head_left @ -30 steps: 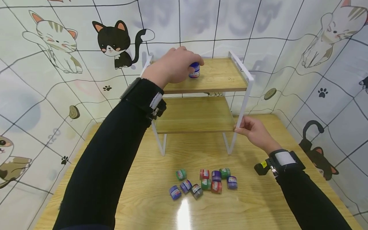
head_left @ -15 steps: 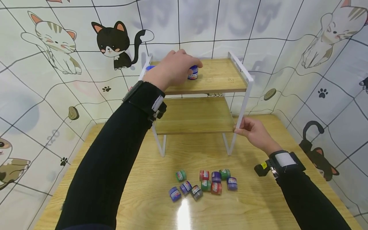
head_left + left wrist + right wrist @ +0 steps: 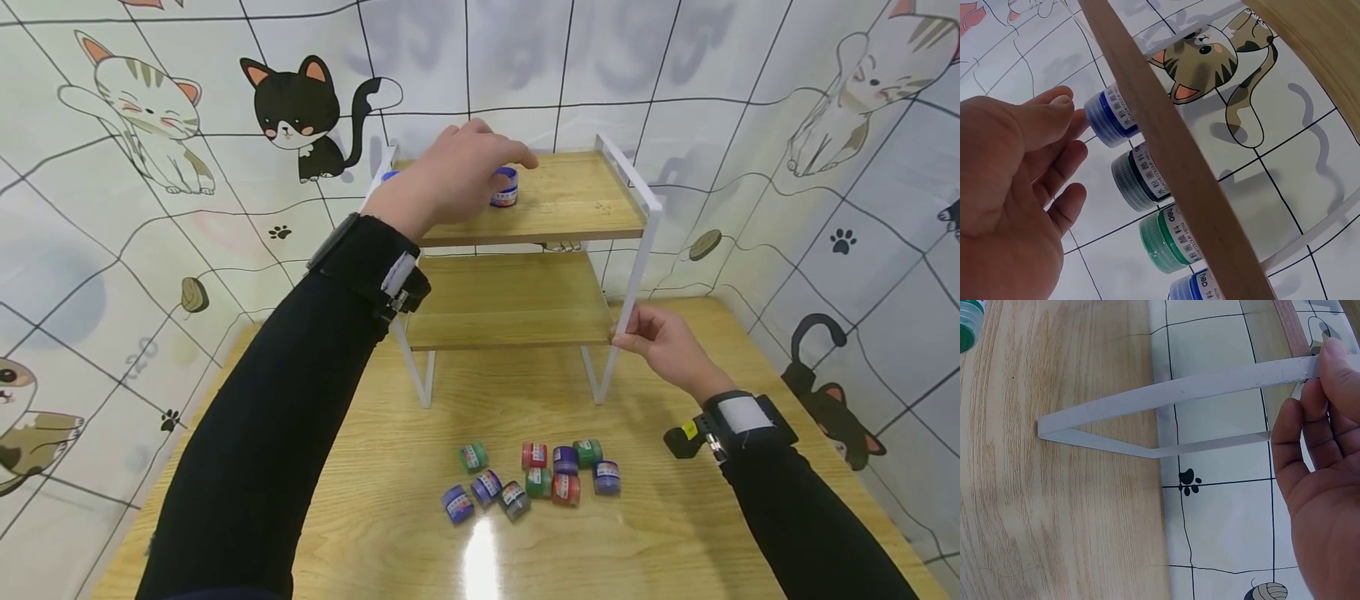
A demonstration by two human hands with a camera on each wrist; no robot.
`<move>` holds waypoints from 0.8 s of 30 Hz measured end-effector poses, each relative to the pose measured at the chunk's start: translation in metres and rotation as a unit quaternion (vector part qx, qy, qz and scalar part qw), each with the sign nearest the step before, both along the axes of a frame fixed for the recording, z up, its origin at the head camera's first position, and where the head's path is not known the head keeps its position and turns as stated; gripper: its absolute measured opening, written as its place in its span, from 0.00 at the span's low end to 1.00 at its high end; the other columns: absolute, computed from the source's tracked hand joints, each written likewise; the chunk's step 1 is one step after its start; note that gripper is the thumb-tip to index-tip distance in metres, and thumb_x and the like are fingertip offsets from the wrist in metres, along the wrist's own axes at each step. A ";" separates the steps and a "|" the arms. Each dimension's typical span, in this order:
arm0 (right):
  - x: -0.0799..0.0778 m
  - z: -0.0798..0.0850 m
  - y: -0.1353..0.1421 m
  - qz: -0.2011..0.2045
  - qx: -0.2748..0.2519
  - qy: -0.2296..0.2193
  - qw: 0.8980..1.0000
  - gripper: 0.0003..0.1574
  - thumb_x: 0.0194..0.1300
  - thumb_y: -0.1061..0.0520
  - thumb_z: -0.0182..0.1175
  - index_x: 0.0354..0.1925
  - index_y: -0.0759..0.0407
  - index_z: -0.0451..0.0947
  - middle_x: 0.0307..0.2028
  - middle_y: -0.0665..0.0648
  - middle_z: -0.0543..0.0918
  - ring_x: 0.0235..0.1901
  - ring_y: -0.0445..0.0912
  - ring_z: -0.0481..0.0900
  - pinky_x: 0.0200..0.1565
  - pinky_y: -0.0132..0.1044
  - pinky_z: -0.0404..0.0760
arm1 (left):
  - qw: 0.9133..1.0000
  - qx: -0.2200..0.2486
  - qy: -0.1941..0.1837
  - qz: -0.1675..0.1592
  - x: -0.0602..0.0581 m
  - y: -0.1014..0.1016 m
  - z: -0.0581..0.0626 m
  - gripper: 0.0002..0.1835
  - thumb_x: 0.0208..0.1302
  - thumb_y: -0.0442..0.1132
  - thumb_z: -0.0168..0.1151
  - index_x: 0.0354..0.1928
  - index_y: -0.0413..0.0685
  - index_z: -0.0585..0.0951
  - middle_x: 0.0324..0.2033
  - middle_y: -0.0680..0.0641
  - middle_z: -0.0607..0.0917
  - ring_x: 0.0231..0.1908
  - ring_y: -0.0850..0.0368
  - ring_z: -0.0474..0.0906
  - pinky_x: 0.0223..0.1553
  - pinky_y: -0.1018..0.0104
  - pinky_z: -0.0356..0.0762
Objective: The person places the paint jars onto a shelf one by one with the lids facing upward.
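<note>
My left hand (image 3: 459, 177) is over the top board (image 3: 573, 187) of a two-tier rack, its fingers loose beside a small blue-lidded paint jar (image 3: 506, 195). In the left wrist view, thumb and fingertips sit right at this blue jar (image 3: 1109, 119), which stands at the end of a row with a dark jar (image 3: 1140, 178), a green jar (image 3: 1169, 240) and another blue one (image 3: 1194, 286). The hand hides most of that row in the head view. My right hand (image 3: 666, 348) pinches the rack's white metal leg (image 3: 633, 271) between thumb and fingers, near the lower board's corner.
Several paint jars (image 3: 566, 461) in red, green, blue, purple and grey lie on the wooden table (image 3: 375, 517) in front of the rack. The lower board (image 3: 510, 300) is beneath the top one. Cat-printed sheeting (image 3: 517, 58) surrounds the table at back and sides.
The blue jar came down slightly leftward onto the top board, and the left fingers have loosened from it. A blue lid came into view left of that hand. The right hand stays put.
</note>
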State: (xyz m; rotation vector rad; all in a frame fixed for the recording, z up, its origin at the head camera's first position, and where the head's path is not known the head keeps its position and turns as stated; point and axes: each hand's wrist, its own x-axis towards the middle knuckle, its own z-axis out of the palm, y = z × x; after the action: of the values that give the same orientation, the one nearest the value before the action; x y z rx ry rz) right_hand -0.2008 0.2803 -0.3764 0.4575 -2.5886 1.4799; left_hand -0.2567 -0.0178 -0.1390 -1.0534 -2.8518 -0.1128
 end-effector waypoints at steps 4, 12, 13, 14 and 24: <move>0.001 0.001 -0.001 0.000 -0.003 -0.003 1.000 0.06 0.66 0.65 0.60 0.33 0.68 0.73 0.35 0.51 0.83 0.38 0.33 0.82 0.42 0.25 0.79 | 0.999 0.018 0.001 -0.026 0.006 -0.006 0.000 0.21 0.76 0.39 0.46 0.67 0.60 0.71 0.67 0.54 0.73 0.68 0.51 0.60 0.68 0.54 0.55; 0.001 0.001 -0.002 -0.001 -0.013 -0.007 1.000 0.07 0.67 0.65 0.60 0.32 0.69 0.73 0.36 0.52 0.84 0.40 0.32 0.82 0.44 0.24 0.80 | 0.995 0.056 -0.004 -0.082 0.014 -0.025 -0.010 0.19 0.74 0.39 0.51 0.64 0.55 0.74 0.62 0.53 0.78 0.61 0.50 0.66 0.62 0.55 0.61; 0.002 0.001 -0.002 -0.001 -0.014 -0.007 1.000 0.07 0.67 0.65 0.60 0.32 0.69 0.73 0.36 0.51 0.84 0.40 0.32 0.82 0.44 0.24 0.80 | 0.994 0.061 -0.007 -0.091 0.014 -0.028 -0.011 0.19 0.74 0.38 0.51 0.64 0.54 0.75 0.61 0.52 0.79 0.59 0.50 0.66 0.61 0.56 0.63; 0.002 0.001 -0.003 -0.001 -0.015 -0.007 1.000 0.07 0.67 0.65 0.60 0.32 0.69 0.73 0.36 0.51 0.84 0.40 0.32 0.82 0.44 0.24 0.80 | 0.993 0.066 -0.011 -0.099 0.015 -0.030 -0.013 0.18 0.74 0.37 0.51 0.63 0.53 0.75 0.60 0.52 0.80 0.58 0.50 0.67 0.59 0.57 0.64; 0.002 0.000 -0.004 -0.009 -0.017 -0.007 1.000 0.08 0.66 0.64 0.61 0.32 0.69 0.73 0.36 0.49 0.84 0.41 0.34 0.83 0.43 0.24 0.80 | 0.982 0.094 -0.045 -0.160 0.033 -0.051 -0.028 0.18 0.73 0.34 0.51 0.62 0.51 0.76 0.63 0.53 0.77 0.64 0.55 0.67 0.67 0.59 0.61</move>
State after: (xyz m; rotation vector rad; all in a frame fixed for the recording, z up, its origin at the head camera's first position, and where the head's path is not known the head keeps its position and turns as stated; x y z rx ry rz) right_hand -0.1986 0.2765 -0.3761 0.4210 -2.5676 1.5251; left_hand -0.2237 -0.0688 -0.1667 -1.4871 -2.6541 -0.4546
